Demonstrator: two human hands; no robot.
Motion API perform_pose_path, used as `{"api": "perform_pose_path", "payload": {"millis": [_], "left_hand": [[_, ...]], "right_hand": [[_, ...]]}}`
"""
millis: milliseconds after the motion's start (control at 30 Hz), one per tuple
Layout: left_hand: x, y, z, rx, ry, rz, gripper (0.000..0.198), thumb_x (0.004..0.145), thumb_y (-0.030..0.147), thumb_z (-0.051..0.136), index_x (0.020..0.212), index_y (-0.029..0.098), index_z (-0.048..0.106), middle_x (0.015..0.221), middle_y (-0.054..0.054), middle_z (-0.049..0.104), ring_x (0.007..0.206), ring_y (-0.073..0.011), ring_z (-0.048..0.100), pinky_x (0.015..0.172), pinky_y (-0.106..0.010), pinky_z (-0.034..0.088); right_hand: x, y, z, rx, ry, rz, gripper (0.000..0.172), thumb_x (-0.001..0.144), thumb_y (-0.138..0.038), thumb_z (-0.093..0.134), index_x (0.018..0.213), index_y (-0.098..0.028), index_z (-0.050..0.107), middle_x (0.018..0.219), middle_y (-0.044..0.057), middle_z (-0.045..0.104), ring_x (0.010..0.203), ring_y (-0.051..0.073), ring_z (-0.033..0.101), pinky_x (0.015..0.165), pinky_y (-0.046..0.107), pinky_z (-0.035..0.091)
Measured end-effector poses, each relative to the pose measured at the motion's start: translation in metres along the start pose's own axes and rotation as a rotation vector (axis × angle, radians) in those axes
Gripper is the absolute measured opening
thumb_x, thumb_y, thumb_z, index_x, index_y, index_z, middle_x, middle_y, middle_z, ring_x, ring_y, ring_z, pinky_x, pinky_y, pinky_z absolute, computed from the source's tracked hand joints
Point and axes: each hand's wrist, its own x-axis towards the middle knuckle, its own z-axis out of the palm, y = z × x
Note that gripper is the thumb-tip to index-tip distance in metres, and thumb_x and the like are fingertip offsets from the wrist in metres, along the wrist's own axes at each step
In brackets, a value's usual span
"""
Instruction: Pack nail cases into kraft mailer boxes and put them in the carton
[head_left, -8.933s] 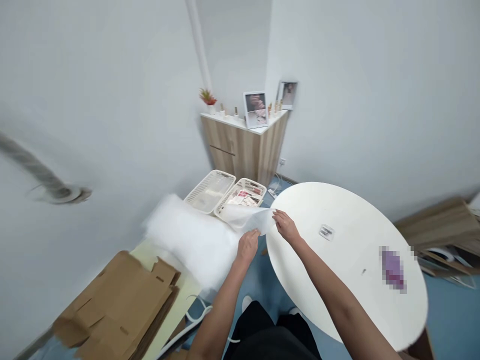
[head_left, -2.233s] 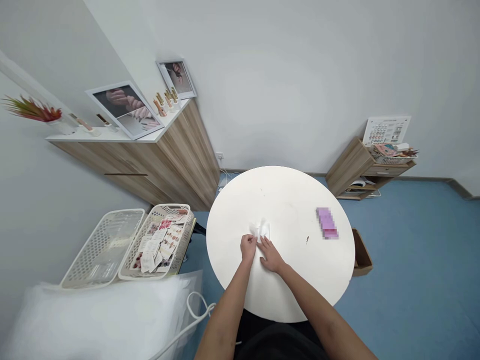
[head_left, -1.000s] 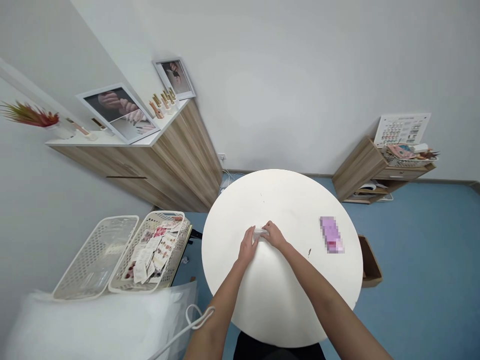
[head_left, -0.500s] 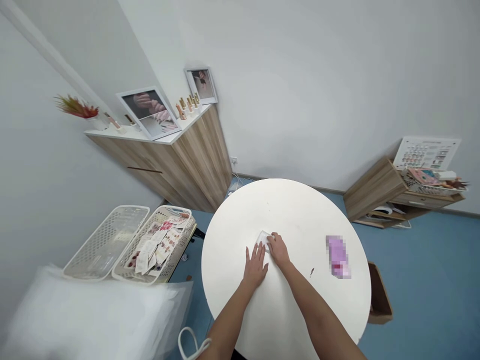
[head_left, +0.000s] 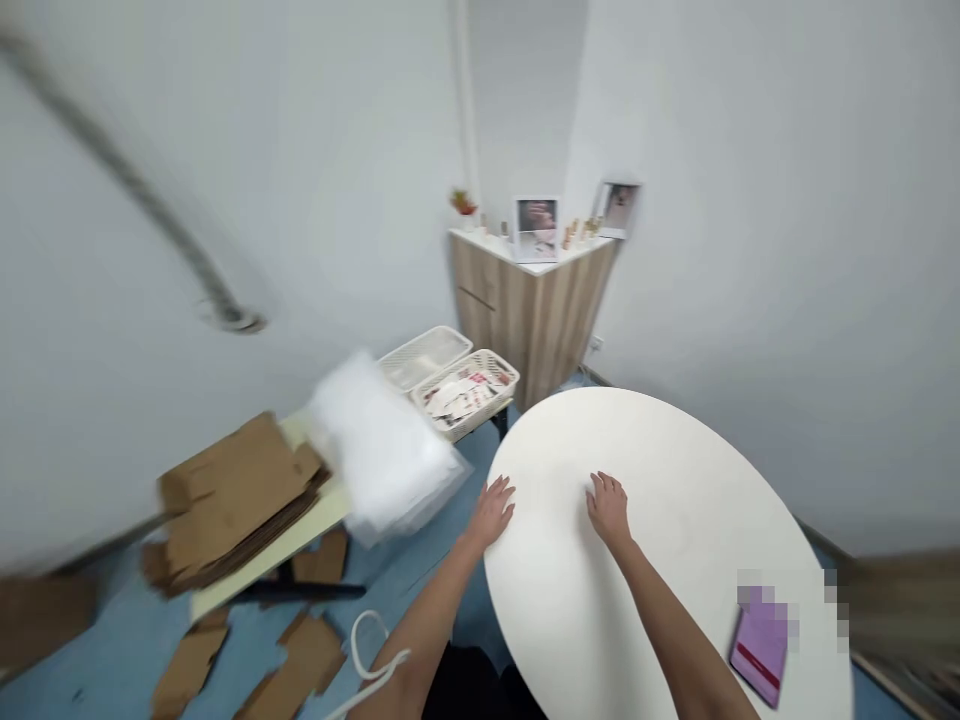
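Observation:
My left hand (head_left: pixel 491 513) is at the left rim of the round white table (head_left: pixel 675 480), its fingers apart and nothing seen in them. Over the middle of the tabletop is my right hand (head_left: pixel 609 510), fingers a little bent and spread, with no object visible in it. A purple phone-like thing (head_left: pixel 761 645), partly blurred out by pixel blocks, lies near the table's right side. The small white piece seen earlier under my hands does not show in this view.
Left of the table, a bench carries a white basket of cards (head_left: pixel 465 395), an empty white basket (head_left: pixel 427 357), white plastic bags (head_left: pixel 382 435) and flattened cardboard (head_left: pixel 232 500). Cardboard pieces (head_left: pixel 300 665) lie on the blue floor. A wooden cabinet (head_left: pixel 525 320) stands behind.
The view has swung left, bringing in the cardboard and bench. My hands have parted; the left moved to the table's edge. The small white piece is out of sight.

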Motion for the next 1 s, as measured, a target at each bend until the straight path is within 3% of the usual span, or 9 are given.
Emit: {"api": "perform_pose_path", "payload": {"millis": [133, 267, 400, 500, 600, 733, 867, 1000], "left_hand": [[-0.086, -0.083, -0.076, -0.058, 0.187, -0.266, 0.03, 0.093, 0.026, 0.041, 0.112, 0.021, 0.064, 0.116, -0.008, 0.069, 0.111, -0.0224, 0.062, 0.102, -0.041, 0.046], [-0.185, -0.146, -0.143, -0.017, 0.319, -0.51, 0.024, 0.092, 0.023, 0.043, 0.102, 0.02, 0.065, 0.103, -0.007, 0.07, 0.098, -0.0209, 0.065, 0.09, -0.034, 0.05], [-0.266, -0.197, -0.184, 0.057, 0.405, -0.654, 0.021, 0.092, 0.022, 0.043, 0.092, 0.019, 0.064, 0.094, -0.006, 0.067, 0.092, -0.0199, 0.063, 0.086, -0.032, 0.048], [-0.303, -0.233, -0.202, 0.093, 0.433, -0.723, 0.02, 0.091, 0.022, 0.044, 0.089, 0.018, 0.064, 0.093, -0.006, 0.065, 0.093, -0.0212, 0.061, 0.086, -0.034, 0.048], [-0.32, -0.267, -0.215, 0.138, 0.403, -0.727, 0.017, 0.089, 0.021, 0.048, 0.095, 0.019, 0.064, 0.099, -0.007, 0.064, 0.101, -0.0222, 0.059, 0.09, -0.035, 0.047], [-0.321, -0.297, -0.226, 0.197, 0.256, -0.64, 0.025, 0.089, 0.018, 0.049, 0.111, 0.018, 0.062, 0.115, -0.009, 0.064, 0.112, -0.0224, 0.057, 0.1, -0.036, 0.043], [-0.305, -0.316, -0.228, 0.215, 0.114, -0.608, 0.03, 0.089, 0.016, 0.053, 0.119, 0.018, 0.059, 0.128, -0.011, 0.061, 0.12, -0.0219, 0.055, 0.106, -0.035, 0.039], [-0.286, -0.334, -0.23, 0.194, 0.048, -0.624, 0.018, 0.09, 0.016, 0.053, 0.103, 0.017, 0.065, 0.108, -0.012, 0.069, 0.107, -0.0234, 0.063, 0.094, -0.035, 0.047]], "right_hand": [[0.026, -0.075, 0.018, -0.003, -0.091, -0.217, 0.041, 0.089, -0.02, 0.041, 0.126, -0.015, 0.057, 0.131, 0.016, 0.055, 0.115, 0.03, 0.05, 0.094, 0.042, 0.041], [0.042, -0.192, 0.042, 0.011, -0.188, -0.45, 0.036, 0.09, -0.02, 0.042, 0.122, -0.015, 0.059, 0.124, 0.013, 0.059, 0.109, 0.027, 0.053, 0.091, 0.036, 0.042], [0.03, -0.318, 0.063, 0.044, -0.29, -0.664, 0.033, 0.09, -0.021, 0.044, 0.118, -0.016, 0.061, 0.12, 0.013, 0.061, 0.108, 0.026, 0.054, 0.092, 0.035, 0.041], [0.01, -0.401, 0.077, 0.079, -0.359, -0.763, 0.032, 0.09, -0.021, 0.046, 0.118, -0.016, 0.061, 0.12, 0.013, 0.061, 0.108, 0.026, 0.055, 0.092, 0.034, 0.042], [-0.009, -0.466, 0.093, 0.106, -0.403, -0.842, 0.032, 0.089, -0.019, 0.048, 0.118, -0.016, 0.061, 0.119, 0.012, 0.062, 0.108, 0.025, 0.056, 0.093, 0.034, 0.043], [-0.023, -0.529, 0.118, 0.103, -0.448, -0.923, 0.034, 0.087, -0.018, 0.051, 0.12, -0.017, 0.061, 0.121, 0.011, 0.063, 0.109, 0.025, 0.056, 0.094, 0.035, 0.043], [-0.028, -0.569, 0.139, 0.09, -0.481, -0.96, 0.034, 0.087, -0.017, 0.052, 0.12, -0.017, 0.061, 0.12, 0.011, 0.064, 0.11, 0.025, 0.056, 0.095, 0.036, 0.042], [-0.022, -0.585, 0.147, 0.108, -0.467, -0.947, 0.03, 0.087, -0.017, 0.052, 0.116, -0.017, 0.063, 0.117, 0.011, 0.065, 0.11, 0.025, 0.055, 0.094, 0.036, 0.043]]}}
